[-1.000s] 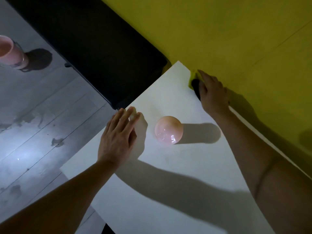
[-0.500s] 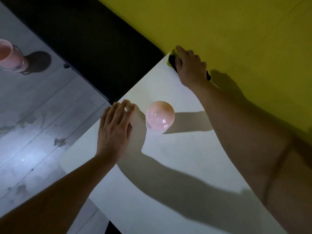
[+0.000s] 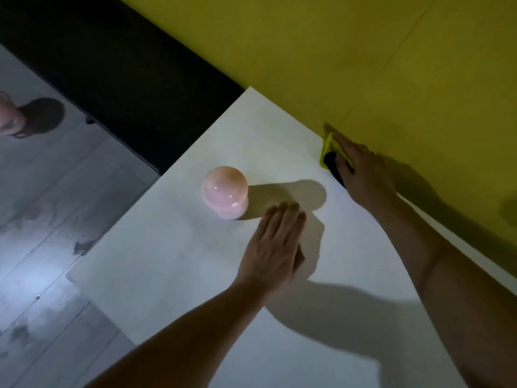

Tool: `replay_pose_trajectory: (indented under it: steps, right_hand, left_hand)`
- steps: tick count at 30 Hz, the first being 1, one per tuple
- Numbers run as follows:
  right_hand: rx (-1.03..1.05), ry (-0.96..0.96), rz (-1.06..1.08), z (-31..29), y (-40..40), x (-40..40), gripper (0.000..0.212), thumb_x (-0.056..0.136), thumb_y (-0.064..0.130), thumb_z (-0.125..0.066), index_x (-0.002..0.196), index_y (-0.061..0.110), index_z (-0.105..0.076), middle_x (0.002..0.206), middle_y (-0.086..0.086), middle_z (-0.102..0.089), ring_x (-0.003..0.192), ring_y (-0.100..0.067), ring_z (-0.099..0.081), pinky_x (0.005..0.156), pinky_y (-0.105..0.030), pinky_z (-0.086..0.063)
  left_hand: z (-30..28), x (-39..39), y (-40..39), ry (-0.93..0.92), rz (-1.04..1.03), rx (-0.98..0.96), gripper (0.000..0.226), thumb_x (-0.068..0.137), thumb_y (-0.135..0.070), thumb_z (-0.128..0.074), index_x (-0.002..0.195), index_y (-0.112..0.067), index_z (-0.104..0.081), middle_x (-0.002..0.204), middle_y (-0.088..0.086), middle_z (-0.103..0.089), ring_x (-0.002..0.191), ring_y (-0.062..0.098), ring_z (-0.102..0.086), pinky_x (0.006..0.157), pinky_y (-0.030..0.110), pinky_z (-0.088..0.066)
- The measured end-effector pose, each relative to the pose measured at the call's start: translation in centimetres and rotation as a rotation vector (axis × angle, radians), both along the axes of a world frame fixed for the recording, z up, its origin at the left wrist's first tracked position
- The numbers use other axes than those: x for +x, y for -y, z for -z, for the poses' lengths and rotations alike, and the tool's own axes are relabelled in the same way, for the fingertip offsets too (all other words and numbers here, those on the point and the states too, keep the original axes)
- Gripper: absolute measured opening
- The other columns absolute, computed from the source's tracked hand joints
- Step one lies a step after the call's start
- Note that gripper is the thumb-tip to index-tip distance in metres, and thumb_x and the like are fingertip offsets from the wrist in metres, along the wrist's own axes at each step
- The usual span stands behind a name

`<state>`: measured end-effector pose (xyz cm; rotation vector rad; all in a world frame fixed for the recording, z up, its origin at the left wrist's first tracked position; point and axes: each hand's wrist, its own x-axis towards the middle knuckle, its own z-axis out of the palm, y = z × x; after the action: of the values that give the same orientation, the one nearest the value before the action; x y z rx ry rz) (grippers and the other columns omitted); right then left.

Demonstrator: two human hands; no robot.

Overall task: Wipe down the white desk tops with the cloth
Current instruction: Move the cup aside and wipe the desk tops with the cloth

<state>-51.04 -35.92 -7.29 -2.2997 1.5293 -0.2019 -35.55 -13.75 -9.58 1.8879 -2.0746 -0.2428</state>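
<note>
Head view is showing the right hand [image 3: 361, 169] pressing its flat grip on the yellow cloth [image 3: 328, 145], sliding back from the counter [image 3: 167, 275] corner along the wall edge, left hand [image 3: 272, 247] resting open, wiping continuing.

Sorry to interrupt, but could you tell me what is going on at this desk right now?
A person is wiping a white desk. The right hand presses a yellow cloth flat against the desk's back edge, right where it meets the yellow wall. The left hand lies with fingers straight on the desk top, holding nothing. A pink globe-shaped object stands on the desk just beyond the left hand, apart from both hands. The room is dim.
</note>
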Motion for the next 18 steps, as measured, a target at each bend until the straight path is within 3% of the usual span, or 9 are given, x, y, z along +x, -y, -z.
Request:
replay_pose_trajectory:
  steps: [4, 11, 14, 18]
  right_hand:
    - [-0.023, -0.038, -0.026, 0.3, 1.4, 4.1, 0.05, 0.108, 0.043, -0.033, 0.157, 0.035, -0.032, 0.153, -0.008, -0.047, 0.134, -0.037, -0.047, 0.105, -0.051, -0.04]
    - [-0.013, -0.095, -0.147, 0.2, 5.9, 17.1, 0.05, 0.11, 0.041, -0.027, 0.158, 0.027, -0.026, 0.151, -0.008, -0.044, 0.131, -0.035, -0.047, 0.099, -0.048, -0.038]
    - [-0.022, -0.02, -0.142, 0.7, 5.3, 14.5, 0.05, 0.11, 0.041, -0.031, 0.157, 0.024, -0.031, 0.147, -0.009, -0.049, 0.127, -0.036, -0.051, 0.097, -0.047, -0.04]
    - [-0.053, 0.051, -0.095, 1.2, 1.8, 4.4, 0.055, 0.105, 0.047, -0.032, 0.154, 0.024, -0.041, 0.144, -0.009, -0.057, 0.125, -0.034, -0.056, 0.098, -0.049, -0.047]
  left_hand:
    - [0.5, -0.2, 1.2, 0.005, -0.047, 0.09, 0.061, 0.102, -0.026, -0.039, 0.157, 0.0, -0.041, 0.161, 0.022, -0.041, 0.15, 0.041, -0.039, 0.125, 0.055, -0.03]
    - [0.2, -0.1, 1.4, 0.034, -0.051, 0.07, 0.06, 0.103, -0.029, -0.037, 0.158, -0.004, -0.04, 0.162, 0.019, -0.042, 0.153, 0.036, -0.037, 0.126, 0.051, -0.031]
    - [0.2, 0.0, 1.2, 0.036, -0.045, 0.061, 0.061, 0.101, -0.027, -0.042, 0.158, -0.006, -0.041, 0.163, 0.016, -0.042, 0.153, 0.034, -0.037, 0.128, 0.049, -0.028]
    - [0.1, 0.1, 1.6, 0.06, -0.057, 0.037, 0.062, 0.098, -0.024, -0.045, 0.157, -0.004, -0.042, 0.162, 0.017, -0.043, 0.151, 0.035, -0.038, 0.128, 0.049, -0.027]
